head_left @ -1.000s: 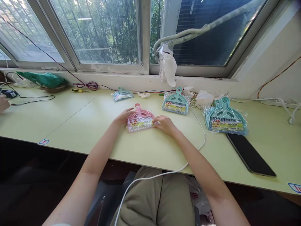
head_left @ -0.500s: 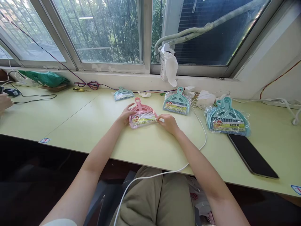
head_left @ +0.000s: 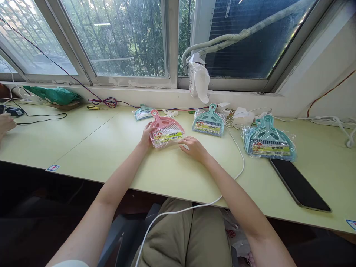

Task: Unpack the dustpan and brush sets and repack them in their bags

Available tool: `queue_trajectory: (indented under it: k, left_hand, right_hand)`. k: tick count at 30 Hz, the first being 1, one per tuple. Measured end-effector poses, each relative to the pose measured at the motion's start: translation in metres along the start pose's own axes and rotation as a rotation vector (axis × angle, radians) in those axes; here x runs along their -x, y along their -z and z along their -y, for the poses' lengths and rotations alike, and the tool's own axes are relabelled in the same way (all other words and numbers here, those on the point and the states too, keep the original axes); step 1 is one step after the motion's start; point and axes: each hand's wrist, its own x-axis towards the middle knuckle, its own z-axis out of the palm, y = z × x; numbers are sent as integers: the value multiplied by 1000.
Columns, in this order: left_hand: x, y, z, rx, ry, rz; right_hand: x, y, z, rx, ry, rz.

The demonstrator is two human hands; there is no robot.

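Left hand [head_left: 146,134]: clamped on the left edge of the pink dustpan-and-brush set [head_left: 167,129].
Right hand [head_left: 194,148]: thumb and fingers apart, loosely curled, just beside the set's lower right corner; contact with the wrapper cannot be determined.
Pink set position: over the middle of the bench [head_left: 97,148], between the hands, handle tilted toward the rear left.
Wrapper: clear film, printed label across the brush.
Teal sets: one [head_left: 144,112] behind, one [head_left: 208,122] right of the pink set.
Teal stack [head_left: 268,141]: farther right, beside the phone [head_left: 300,185].
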Motion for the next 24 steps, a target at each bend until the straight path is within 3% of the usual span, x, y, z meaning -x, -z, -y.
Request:
queue_trajectory:
  k: [7, 12, 15, 18, 24]
  left_hand:
    - [0, 2, 1, 17, 12, 14]
    - [6, -7, 1, 23, 19, 85]
    - [12, -15, 1, 2, 35, 78]
    - [15, -20, 2, 21, 48, 76]
    - [11, -15, 7, 31, 115, 129]
  right_hand:
    - [-1, -7, -4, -188, -234, 51]
    - [-9, -17, -6, -679, -564, -52]
    - [-13, -20, 3, -1006, -777, -85]
    - [-14, -23, 13, -1275, -938, -201]
    - [-14, -27, 19, -1526, -971, -315]
